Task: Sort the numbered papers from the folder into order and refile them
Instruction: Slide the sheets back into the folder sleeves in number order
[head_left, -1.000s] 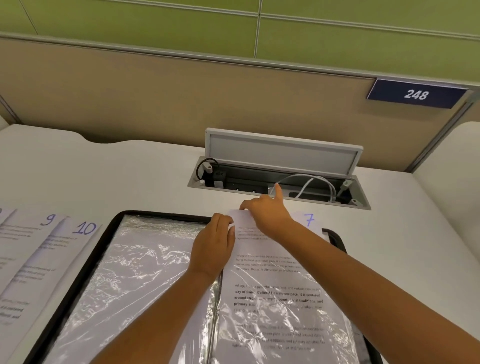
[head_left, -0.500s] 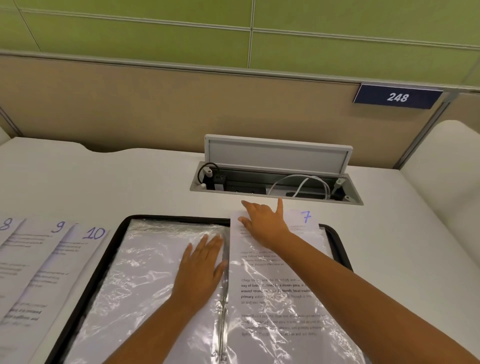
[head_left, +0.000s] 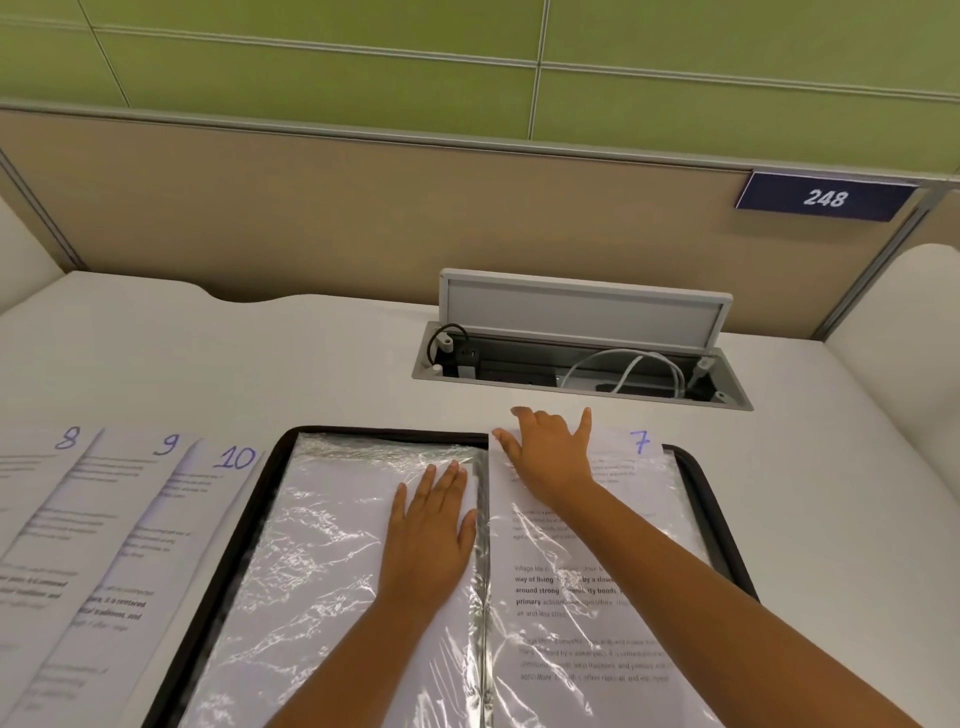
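While my right hand (head_left: 553, 460) presses sheet 7 (head_left: 597, 566) flat-fingered into the folder (head_left: 719, 525) sleeve, its top edge pokes out and could crumple. My left hand (head_left: 431, 540) lies flat, fingers released; sheets 8–10 (head_left: 119, 530) wait on the counter (head_left: 260, 364).

Handwritten 8 (head_left: 66, 438), 9 (head_left: 167, 444), 10 (head_left: 235, 458) and 7 (head_left: 642, 441) head the papers; the partition plate (head_left: 825, 197) reads 248.

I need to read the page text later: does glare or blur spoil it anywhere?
Head view: glare on the crinkled plastic sleeve breaks up lines on paper 7; papers 8, 9, 10 smear toward the left edge, numbers legible, body text not.
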